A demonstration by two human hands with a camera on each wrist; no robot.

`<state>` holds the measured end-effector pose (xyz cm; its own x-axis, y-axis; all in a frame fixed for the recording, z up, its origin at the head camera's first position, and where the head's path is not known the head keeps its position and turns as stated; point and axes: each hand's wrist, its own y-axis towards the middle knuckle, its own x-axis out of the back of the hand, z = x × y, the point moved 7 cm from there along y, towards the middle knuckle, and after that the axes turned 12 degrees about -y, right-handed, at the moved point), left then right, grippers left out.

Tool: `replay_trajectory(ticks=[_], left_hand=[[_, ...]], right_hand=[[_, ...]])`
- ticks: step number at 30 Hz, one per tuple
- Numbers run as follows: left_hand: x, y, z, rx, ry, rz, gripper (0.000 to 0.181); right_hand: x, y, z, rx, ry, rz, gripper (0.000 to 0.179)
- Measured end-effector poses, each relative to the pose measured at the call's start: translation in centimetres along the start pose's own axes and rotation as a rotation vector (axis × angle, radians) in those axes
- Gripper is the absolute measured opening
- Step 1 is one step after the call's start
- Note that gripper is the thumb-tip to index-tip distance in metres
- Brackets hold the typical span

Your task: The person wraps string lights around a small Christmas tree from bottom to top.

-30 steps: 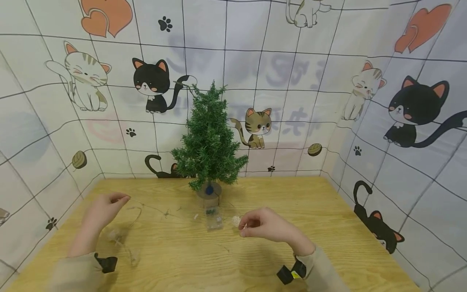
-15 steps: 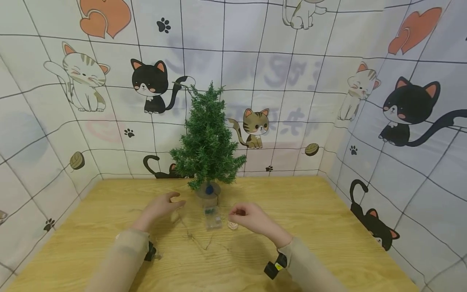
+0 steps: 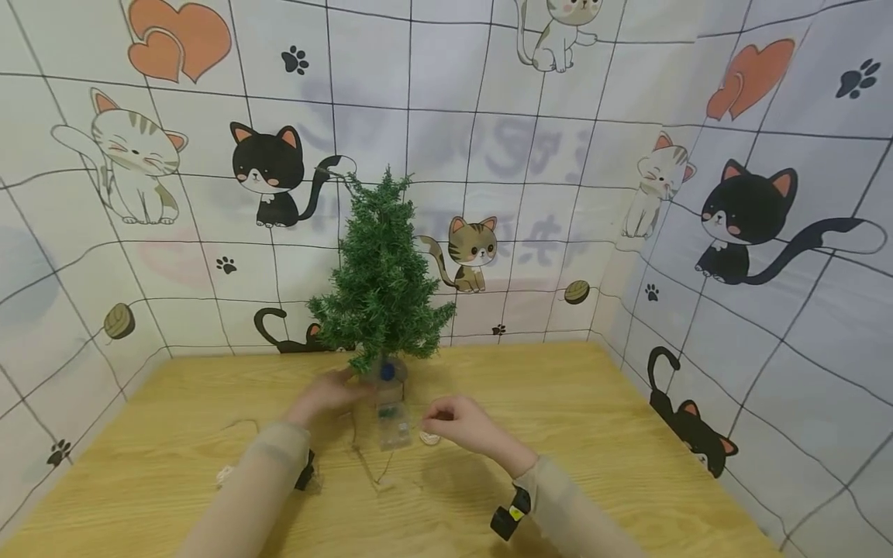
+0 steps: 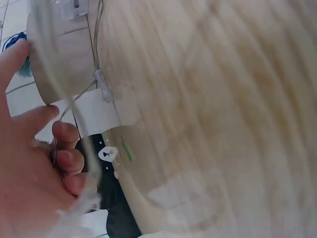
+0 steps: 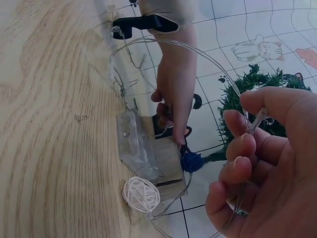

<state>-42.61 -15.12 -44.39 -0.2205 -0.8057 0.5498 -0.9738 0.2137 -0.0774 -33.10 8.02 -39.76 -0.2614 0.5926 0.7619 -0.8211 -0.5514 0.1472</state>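
A small green artificial Christmas tree (image 3: 382, 287) stands on a wooden base (image 5: 168, 161) with a blue piece (image 3: 387, 372) at its trunk. My left hand (image 3: 328, 395) is at the base's left side. In the left wrist view its lower fingers (image 4: 69, 161) curl round thin string light wire (image 4: 97, 44), while index finger and thumb stretch toward the base. My right hand (image 5: 272, 158) pinches the clear wire at a tiny bulb (image 5: 258, 120), right of the base. Below that hand lies a white wicker ball (image 5: 141, 195) on the wire. A clear battery box (image 5: 132, 141) lies before the base.
More light wire (image 3: 366, 465) trails over the wooden table (image 3: 502, 387) in front of the box. Another whitish ball (image 3: 225, 475) lies left of the left forearm. A cat-patterned cloth (image 3: 544, 155) hangs behind and at both sides.
My left hand has moved right, from the table's left side to the tree base, drawing wire along. My right hand stays beside the box, shifted slightly left in view. The head view has turned slightly.
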Motion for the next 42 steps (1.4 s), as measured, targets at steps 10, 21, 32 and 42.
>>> replay_trajectory(ticks=[10, 21, 32, 42], left_hand=[[-0.4, 0.9, -0.1, 0.006, 0.126, -0.006, 0.097], [-1.3, -0.1, -0.4, 0.105, 0.087, 0.027, 0.115], [-1.9, -2.5, -0.6, 0.137, 0.046, 0.046, 0.116], [0.5, -4.8, -1.3, -0.037, 0.161, 0.099, 0.092]], right_hand=[[-0.5, -0.4, 0.2, 0.007, 0.009, 0.031, 0.013], [-0.1, -1.1, 1.4, 0.054, 0.003, 0.031, 0.011], [0.3, -2.2, 3.9, 0.115, 0.004, 0.071, 0.008], [2.1, -3.2, 8.3, 0.249, -0.005, 0.087, 0.009]])
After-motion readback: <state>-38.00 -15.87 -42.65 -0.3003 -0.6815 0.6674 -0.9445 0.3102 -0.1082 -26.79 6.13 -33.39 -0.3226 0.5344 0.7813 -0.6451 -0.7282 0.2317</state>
